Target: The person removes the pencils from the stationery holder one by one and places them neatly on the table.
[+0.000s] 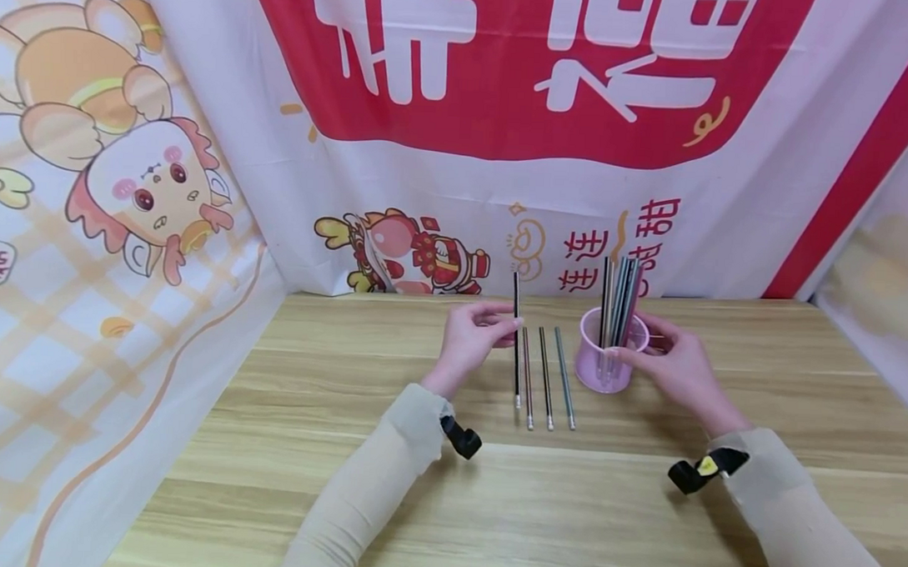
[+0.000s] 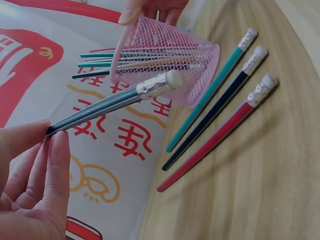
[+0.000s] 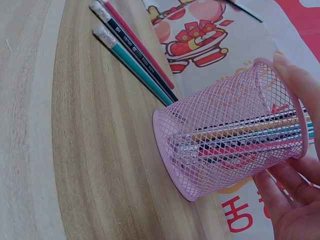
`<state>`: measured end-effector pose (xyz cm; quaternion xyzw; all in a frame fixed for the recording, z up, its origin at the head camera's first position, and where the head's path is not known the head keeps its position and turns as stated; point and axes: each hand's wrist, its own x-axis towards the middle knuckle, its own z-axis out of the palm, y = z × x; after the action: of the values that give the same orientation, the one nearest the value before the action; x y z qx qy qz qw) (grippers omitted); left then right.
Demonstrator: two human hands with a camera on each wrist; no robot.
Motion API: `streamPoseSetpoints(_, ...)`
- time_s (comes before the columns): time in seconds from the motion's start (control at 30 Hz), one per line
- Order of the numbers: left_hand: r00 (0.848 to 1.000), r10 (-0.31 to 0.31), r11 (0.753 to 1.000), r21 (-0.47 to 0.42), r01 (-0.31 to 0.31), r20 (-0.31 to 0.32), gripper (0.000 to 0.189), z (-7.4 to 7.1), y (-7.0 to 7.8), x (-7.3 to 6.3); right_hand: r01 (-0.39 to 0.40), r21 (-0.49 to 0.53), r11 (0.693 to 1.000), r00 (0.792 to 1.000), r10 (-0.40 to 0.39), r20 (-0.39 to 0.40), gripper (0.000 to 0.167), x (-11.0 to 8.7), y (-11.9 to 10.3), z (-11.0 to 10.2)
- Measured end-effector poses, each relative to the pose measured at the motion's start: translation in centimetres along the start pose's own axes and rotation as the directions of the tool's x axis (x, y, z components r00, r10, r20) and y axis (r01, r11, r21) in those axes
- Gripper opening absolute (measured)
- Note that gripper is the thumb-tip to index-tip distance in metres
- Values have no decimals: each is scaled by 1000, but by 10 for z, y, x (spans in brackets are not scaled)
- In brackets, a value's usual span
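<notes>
My left hand point(image 1: 476, 341) pinches a dark pencil point(image 2: 107, 107) between thumb and fingertips, its white eraser end pointing away from the hand. Beside it on the table lie three pencils in a row: a red one point(image 2: 215, 142), a black one point(image 2: 218, 106) and a teal one point(image 2: 214, 90), erasers toward the near side. A pink mesh pen cup point(image 3: 225, 135) stands to their right, with several pencils inside. My right hand point(image 1: 680, 362) grips the cup near its rim, thumb on one side and fingers on the other.
The wooden table point(image 1: 566, 513) reaches back to a hanging white and red printed cloth point(image 1: 495, 176). Another printed cloth point(image 1: 227, 326) hangs along the left side. Black wrist straps point(image 1: 461, 438) sit over both pale sleeves.
</notes>
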<state>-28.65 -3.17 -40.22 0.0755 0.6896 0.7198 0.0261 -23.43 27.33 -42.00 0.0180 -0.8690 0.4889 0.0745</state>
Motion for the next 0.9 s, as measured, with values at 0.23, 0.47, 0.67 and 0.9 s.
streamPoseSetpoints(0.23,993,-120,992,40,119,12,29,-8,-13,4,-8,-1,1000,1000,8,6,89,0,0,-1)
streamPoseSetpoints(0.47,982,-184,975,138,177,39,31,-13,-25,12,0,-10,1000,1000,0,1,89,-1,1,-1)
streamPoseSetpoints(0.67,965,-260,952,175,251,28,31,-13,-33,17,11,-6,1000,1000,-11,5,87,-2,0,-1)
streamPoseSetpoints(0.9,954,-301,937,189,295,3,31,-11,-39,19,5,4,1000,1000,-5,1,86,-1,-1,0)
